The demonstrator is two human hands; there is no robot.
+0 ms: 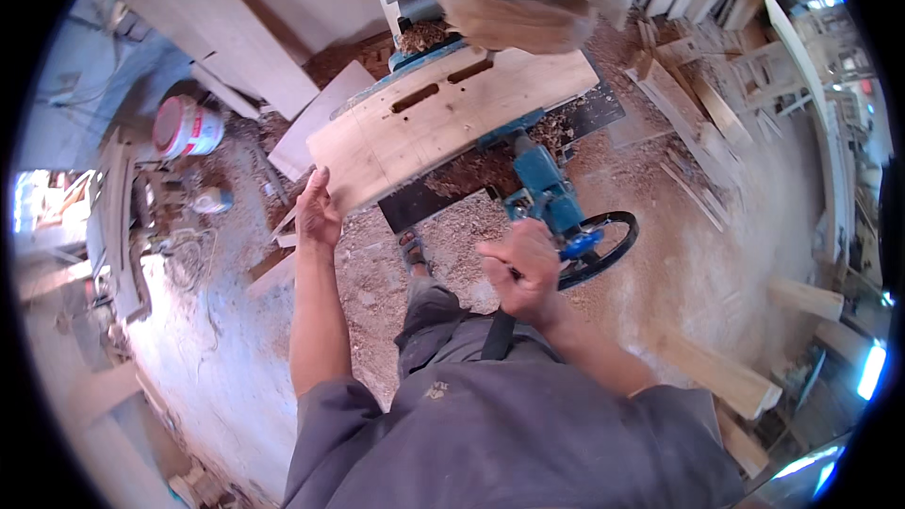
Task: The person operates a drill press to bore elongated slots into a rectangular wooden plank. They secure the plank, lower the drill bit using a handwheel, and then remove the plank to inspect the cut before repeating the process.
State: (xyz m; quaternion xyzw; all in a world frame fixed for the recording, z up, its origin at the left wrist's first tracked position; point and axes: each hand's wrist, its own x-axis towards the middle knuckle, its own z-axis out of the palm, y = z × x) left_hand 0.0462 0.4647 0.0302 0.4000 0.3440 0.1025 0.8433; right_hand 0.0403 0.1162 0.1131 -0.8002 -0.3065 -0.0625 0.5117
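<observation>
A pale wooden board (377, 146) with two long slots cut through it lies slanted on a blue machine's table, with a blue clamp (545, 174) against its near edge. My left hand (319, 212) is at the board's near left corner, fingers stretched upward against its end and not wrapped round it. Below the clamp, my right hand (524, 266) is curled closed beside the black handwheel (617, 250). Something dark shows at its fingers, but I cannot make out what they hold. Wood shavings (424, 35) are heaped behind the board.
Large wooden pieces (518, 24) overhang the machine at the back, partly blurred. A red-lidded white bucket (189, 127) stands at left. Planks (683, 104) lie at right, and thick timbers (721, 372) jut in at lower right. Shavings litter the floor around my sandalled foot (412, 250).
</observation>
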